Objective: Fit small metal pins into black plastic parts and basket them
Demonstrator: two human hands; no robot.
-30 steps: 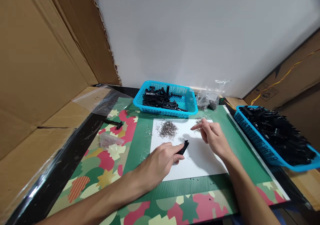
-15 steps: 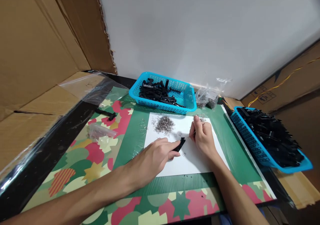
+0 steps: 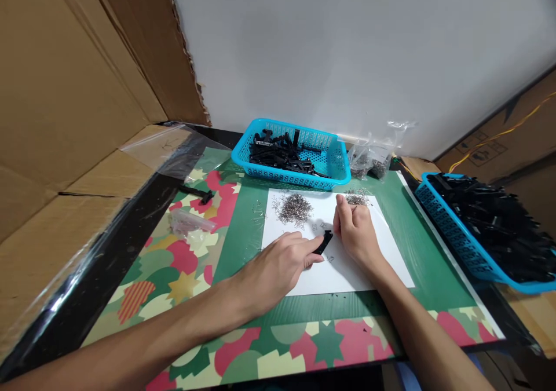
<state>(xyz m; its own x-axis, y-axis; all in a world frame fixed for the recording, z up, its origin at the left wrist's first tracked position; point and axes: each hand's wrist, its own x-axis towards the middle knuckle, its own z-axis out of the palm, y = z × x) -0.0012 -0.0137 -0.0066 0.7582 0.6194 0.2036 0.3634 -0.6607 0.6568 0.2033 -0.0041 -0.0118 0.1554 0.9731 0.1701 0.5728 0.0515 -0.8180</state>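
Low over the white paper (image 3: 304,278), my left hand (image 3: 284,263) grips a small black plastic part (image 3: 324,244) between thumb and fingers. Just right of that part, my right hand (image 3: 356,229) is closed with the thumb on top; what its fingers hold, if anything, is hidden. A pile of small metal pieces (image 3: 295,208) lies on the paper beyond my left hand. A second, smaller pile (image 3: 357,196) sits behind my right hand. A few loose metal pieces are scattered between the piles and the black part.
A blue basket (image 3: 295,179) of black parts stands at the back, beside clear bags of metal pieces (image 3: 371,162). Another blue basket (image 3: 478,259), heaped with black parts, is at the right. A plastic bag (image 3: 191,224) and a black part (image 3: 197,193) lie at the left.
The whole view has shifted, so the baskets and paper appear further right. My left hand still grips the black part, and my right hand is still closed, now slightly nearer to it.
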